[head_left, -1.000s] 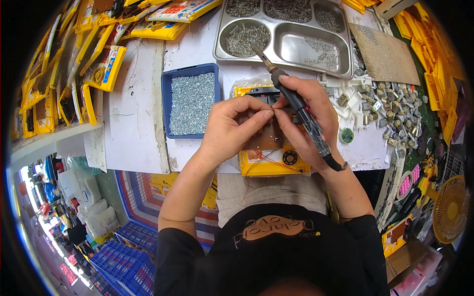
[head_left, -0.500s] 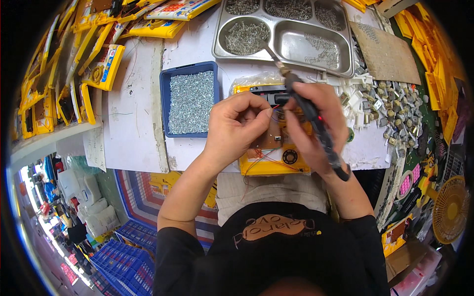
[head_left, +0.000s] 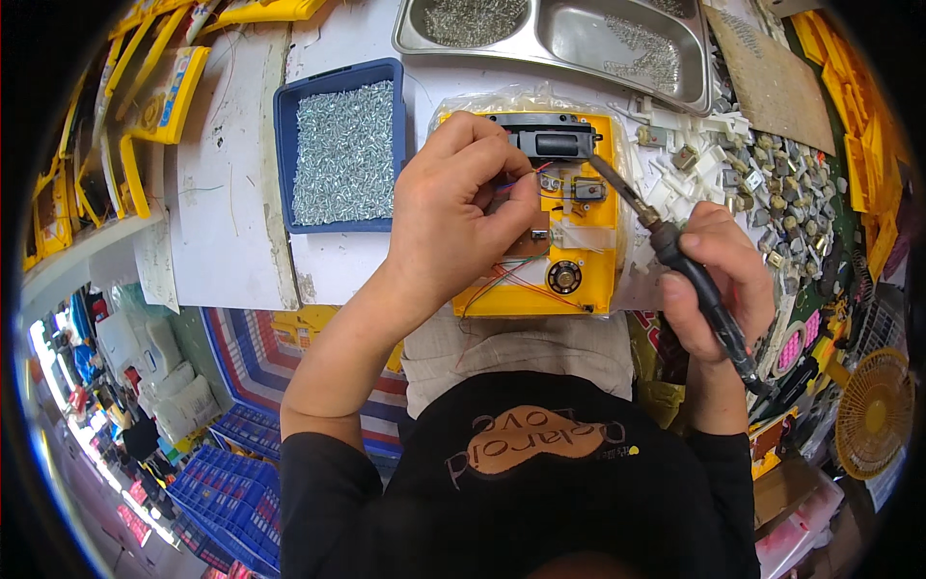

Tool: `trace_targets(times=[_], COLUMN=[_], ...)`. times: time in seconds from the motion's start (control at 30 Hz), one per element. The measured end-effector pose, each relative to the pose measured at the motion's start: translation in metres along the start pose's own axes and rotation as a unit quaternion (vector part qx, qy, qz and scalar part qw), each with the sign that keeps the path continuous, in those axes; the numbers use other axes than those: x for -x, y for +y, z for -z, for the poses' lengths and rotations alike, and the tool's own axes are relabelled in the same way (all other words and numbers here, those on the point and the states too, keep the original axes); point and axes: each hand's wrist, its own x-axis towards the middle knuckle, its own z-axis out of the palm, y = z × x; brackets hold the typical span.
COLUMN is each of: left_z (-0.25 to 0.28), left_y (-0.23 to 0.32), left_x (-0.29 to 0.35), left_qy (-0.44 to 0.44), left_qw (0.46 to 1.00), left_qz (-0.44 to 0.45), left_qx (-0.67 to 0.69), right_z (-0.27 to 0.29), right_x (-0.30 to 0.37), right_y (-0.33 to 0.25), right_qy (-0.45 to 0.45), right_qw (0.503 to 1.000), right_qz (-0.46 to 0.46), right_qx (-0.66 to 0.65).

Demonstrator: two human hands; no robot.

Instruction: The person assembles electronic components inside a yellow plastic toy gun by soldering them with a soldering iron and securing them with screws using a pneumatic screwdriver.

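A yellow plastic housing (head_left: 521, 301) lies open in front of me. It holds a black box-like part (head_left: 564, 145), a small grey-and-metal unit (head_left: 588, 190), a brown circuit board (head_left: 531, 245) and a round black speaker (head_left: 564, 278). My left hand (head_left: 449, 207) is closed in a pinch over the housing's left side, with thin red and blue wires (head_left: 542, 168) at its fingertips; the fingers partly hide them. To the right of the housing, my right hand (head_left: 733, 275) grips the black handle of a soldering iron (head_left: 702, 289). Its tip is beside the black part's right end.
A blue bin (head_left: 283, 159) of small metal pieces stands left of the housing. Beyond is a steel compartment tray (head_left: 540, 56) with small metal parts. Loose white and metal parts (head_left: 762, 193) are heaped at right, near brown cardboard (head_left: 776, 92). Yellow housings (head_left: 178, 92) are piled at left.
My right hand has moved right and away from my left hand, swinging the soldering iron's tip down to the black part's right end. My left hand stays pinched. The whole view has shifted.
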Motion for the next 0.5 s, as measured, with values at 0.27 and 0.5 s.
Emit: trace_targets(times=[0.27, 0.5], left_z=[-0.004, -0.005], left_y=[-0.009, -0.009], left_x=[0.005, 0.004], left_qy=[0.025, 0.036], left_qw=[0.998, 0.997], left_qz=[-0.045, -0.056], left_qx=[-0.019, -0.025], right_z=[-0.01, -0.012], right_x=[-0.003, -0.005], right_y=[0.002, 0.003], right_qy=[-0.051, -0.051], right_qw=[0.998, 0.997], right_qz=[0.018, 0.023], right_qx=[0.042, 0.054])
